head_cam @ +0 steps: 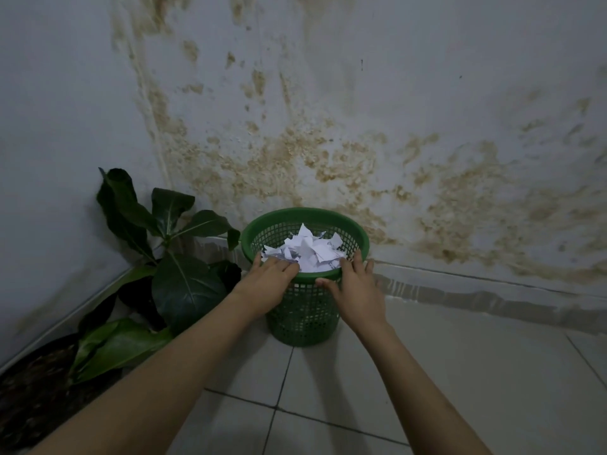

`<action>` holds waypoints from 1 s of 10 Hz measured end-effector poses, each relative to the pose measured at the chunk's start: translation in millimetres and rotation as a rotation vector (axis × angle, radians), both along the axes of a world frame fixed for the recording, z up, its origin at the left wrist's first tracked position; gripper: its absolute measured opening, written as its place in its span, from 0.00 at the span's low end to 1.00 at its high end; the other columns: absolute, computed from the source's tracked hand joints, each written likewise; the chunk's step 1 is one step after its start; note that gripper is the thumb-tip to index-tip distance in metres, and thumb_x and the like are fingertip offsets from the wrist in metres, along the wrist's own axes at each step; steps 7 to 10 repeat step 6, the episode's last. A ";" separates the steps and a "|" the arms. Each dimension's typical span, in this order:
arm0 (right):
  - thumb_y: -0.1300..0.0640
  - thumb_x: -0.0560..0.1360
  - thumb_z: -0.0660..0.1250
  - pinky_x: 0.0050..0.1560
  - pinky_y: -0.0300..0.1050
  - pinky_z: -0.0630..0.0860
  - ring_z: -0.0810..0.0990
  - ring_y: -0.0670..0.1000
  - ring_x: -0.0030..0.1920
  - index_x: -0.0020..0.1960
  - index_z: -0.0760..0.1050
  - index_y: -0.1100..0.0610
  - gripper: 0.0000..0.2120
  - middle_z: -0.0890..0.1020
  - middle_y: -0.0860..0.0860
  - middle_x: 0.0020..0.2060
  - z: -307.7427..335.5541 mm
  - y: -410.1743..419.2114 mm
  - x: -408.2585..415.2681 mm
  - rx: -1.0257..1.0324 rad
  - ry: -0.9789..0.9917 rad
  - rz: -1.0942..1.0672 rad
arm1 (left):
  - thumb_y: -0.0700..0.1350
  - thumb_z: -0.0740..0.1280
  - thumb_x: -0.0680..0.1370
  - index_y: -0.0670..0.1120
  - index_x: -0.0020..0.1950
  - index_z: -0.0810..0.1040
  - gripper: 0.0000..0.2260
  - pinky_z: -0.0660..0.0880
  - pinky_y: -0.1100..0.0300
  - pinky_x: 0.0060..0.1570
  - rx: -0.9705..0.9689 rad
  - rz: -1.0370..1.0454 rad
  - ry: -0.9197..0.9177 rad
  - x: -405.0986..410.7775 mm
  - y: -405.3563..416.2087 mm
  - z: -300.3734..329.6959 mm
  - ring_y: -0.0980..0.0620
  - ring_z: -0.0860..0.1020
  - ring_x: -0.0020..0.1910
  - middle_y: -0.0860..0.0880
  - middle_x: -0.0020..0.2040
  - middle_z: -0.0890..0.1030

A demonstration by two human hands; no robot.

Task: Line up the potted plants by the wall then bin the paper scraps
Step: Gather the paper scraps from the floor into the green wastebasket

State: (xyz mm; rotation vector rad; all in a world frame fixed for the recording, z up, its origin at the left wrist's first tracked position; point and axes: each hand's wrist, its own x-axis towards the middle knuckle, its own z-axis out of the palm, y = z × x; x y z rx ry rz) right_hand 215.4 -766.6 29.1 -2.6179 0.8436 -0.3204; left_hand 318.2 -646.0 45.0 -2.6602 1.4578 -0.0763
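Both forearms reach in from the bottom edge toward a green mesh bin [303,310] standing on the tiled floor [443,372] close to the wall. Paper scraps [308,249], white and torn, heaped inside, the pile rising level with the rim. Left hand [271,279] lies palm-down over the near-left rim, fingers [289,266] loosely spread and resting on the edge of the scraps; nothing held. Right hand [356,285] sits at the near-right rim, fingers spread wide, thumb against the outer mesh just under the rim, fingertips over the lip; no firm clasp visible. Potted plants [170,257] stand left of the bin along the left wall: large dark leaves, nearest leaf almost touching the bin. Dark soil of the nearer pot [36,382] shows at lower left. Wall [361,142] behind is pale, blotched with brown damp stains.
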 end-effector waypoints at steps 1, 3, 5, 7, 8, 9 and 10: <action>0.42 0.78 0.56 0.74 0.62 0.53 0.42 0.62 0.76 0.76 0.51 0.56 0.33 0.46 0.57 0.77 -1.1 1.4 1.0 0.010 0.010 0.003 | 0.38 0.53 0.80 0.46 0.74 0.57 0.21 0.42 0.43 0.74 -0.016 -0.010 0.007 1.5 1.4 -3.3 0.50 0.56 0.75 0.48 0.75 0.61; 0.42 0.78 0.56 0.75 0.61 0.50 0.40 0.61 0.76 0.77 0.46 0.55 0.34 0.45 0.56 0.77 1.6 1.4 -7.4 0.037 -0.006 0.020 | 0.42 0.50 0.82 0.51 0.77 0.47 0.24 0.39 0.39 0.72 -0.040 0.005 -0.051 1.0 6.1 -10.0 0.46 0.48 0.77 0.50 0.78 0.52; 0.43 0.78 0.57 0.74 0.59 0.48 0.40 0.58 0.77 0.77 0.48 0.53 0.33 0.46 0.55 0.77 24.8 5.3 -31.4 0.071 -0.077 0.034 | 0.59 0.44 0.80 0.55 0.74 0.33 0.27 0.36 0.38 0.70 -0.030 -0.019 -0.083 -3.9 9.5 -8.2 0.42 0.40 0.76 0.50 0.78 0.41; 0.45 0.77 0.59 0.75 0.50 0.52 0.47 0.54 0.77 0.74 0.58 0.53 0.29 0.54 0.53 0.76 60.7 10.1 -52.8 0.131 -0.355 -0.005 | 0.70 0.25 0.66 0.58 0.71 0.30 0.35 0.36 0.38 0.66 -0.123 -0.091 -0.145 -1.1 8.4 -3.7 0.39 0.45 0.76 0.48 0.78 0.44; 0.45 0.77 0.59 0.75 0.50 0.52 0.47 0.54 0.77 0.74 0.58 0.53 0.29 0.54 0.53 0.76 60.7 10.1 -52.8 0.131 -0.355 -0.005 | 0.70 0.25 0.66 0.58 0.71 0.30 0.35 0.36 0.38 0.66 -0.123 -0.091 -0.145 -1.1 8.4 -3.7 0.39 0.45 0.76 0.48 0.78 0.44; 0.45 0.77 0.59 0.75 0.50 0.52 0.47 0.54 0.77 0.74 0.58 0.53 0.29 0.54 0.53 0.76 60.7 10.1 -52.8 0.131 -0.355 -0.005 | 0.70 0.25 0.66 0.58 0.71 0.30 0.35 0.36 0.38 0.66 -0.123 -0.091 -0.145 -1.1 8.4 -3.7 0.39 0.45 0.76 0.48 0.78 0.44; 0.45 0.77 0.59 0.75 0.50 0.52 0.47 0.54 0.77 0.74 0.58 0.53 0.29 0.54 0.53 0.76 60.7 10.1 -52.8 0.131 -0.355 -0.005 | 0.70 0.25 0.66 0.58 0.71 0.30 0.35 0.36 0.38 0.66 -0.123 -0.091 -0.145 -1.1 8.4 -3.7 0.39 0.45 0.76 0.48 0.78 0.44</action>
